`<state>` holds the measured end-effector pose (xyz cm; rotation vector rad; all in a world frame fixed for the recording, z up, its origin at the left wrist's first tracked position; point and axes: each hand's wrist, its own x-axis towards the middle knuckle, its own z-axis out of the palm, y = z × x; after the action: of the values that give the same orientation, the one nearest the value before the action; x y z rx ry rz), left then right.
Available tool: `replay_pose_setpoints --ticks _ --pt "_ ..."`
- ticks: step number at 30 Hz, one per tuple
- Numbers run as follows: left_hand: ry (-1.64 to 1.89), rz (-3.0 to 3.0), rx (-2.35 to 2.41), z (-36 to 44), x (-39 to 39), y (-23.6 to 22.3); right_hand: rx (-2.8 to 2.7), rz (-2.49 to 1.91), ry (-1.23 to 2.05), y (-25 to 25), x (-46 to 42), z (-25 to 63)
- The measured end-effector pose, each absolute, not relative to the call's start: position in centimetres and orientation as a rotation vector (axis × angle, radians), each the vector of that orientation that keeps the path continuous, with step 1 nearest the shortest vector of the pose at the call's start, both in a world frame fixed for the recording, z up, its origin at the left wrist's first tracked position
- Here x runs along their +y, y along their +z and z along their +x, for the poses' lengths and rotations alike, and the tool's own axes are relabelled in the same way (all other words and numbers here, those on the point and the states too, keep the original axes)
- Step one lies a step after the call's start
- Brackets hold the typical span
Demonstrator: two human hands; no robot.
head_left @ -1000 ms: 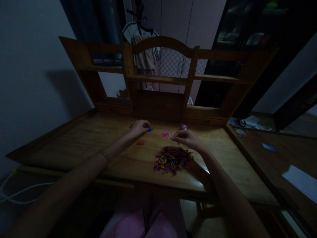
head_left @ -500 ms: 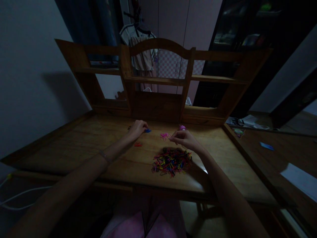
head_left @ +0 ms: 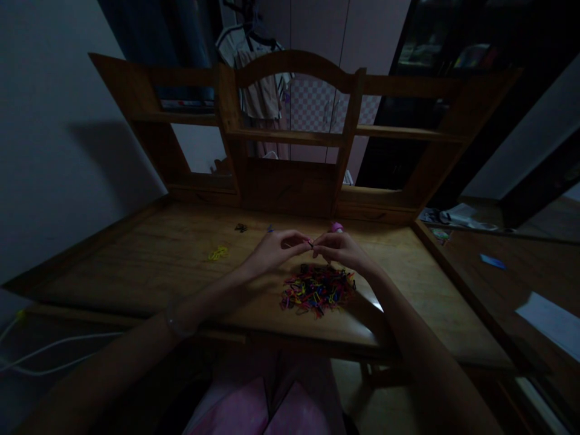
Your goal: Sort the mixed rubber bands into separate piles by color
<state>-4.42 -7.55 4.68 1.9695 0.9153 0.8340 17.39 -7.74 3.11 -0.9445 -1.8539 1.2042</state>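
Observation:
My left hand [head_left: 278,248] and my right hand [head_left: 341,249] meet fingertip to fingertip above the desk. Both are closed in a pinch on a small dark band [head_left: 311,244], whose shape is hard to make out. Just below them lies a pile of small coloured loops [head_left: 317,291], looking like rubber bands in red, yellow, black, blue and pink. To the left are a little yellow group [head_left: 218,253] and a black group [head_left: 241,228]. A few blue loops [head_left: 270,229] show behind my left hand. My hands and left forearm hide the pink and red groups.
The wooden desk [head_left: 149,272] has a shelf unit [head_left: 290,138] along its back. A pink and white object [head_left: 336,227] stands behind my right hand. On the right, a side surface holds a paper sheet [head_left: 550,323] and a blue card [head_left: 492,261].
My left hand has moved right from the blue group to meet my right hand, uncovering the yellow and black groups. The view has shifted slightly downward.

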Motion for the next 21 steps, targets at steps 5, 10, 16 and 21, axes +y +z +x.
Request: replay_pose_setpoints --ticks 5,10,16,21 --pt "0.884 1.973 0.898 -4.0 -8.2 4.2 -1.87 -0.941 1.247 3.3 -7.9 17.3" --pt "0.856 1.966 0.902 -4.4 -8.0 3.4 -1.854 -0.936 1.29 2.9 -7.8 17.2" --pt "0.92 2.038 1.142 -9.6 -3.6 3.5 -1.826 -0.974 1.17 3.5 -8.0 17.0" --pt "0.972 2.039 1.619 -16.9 2.2 2.5 -1.839 -0.988 1.132 3.4 -7.8 17.2"
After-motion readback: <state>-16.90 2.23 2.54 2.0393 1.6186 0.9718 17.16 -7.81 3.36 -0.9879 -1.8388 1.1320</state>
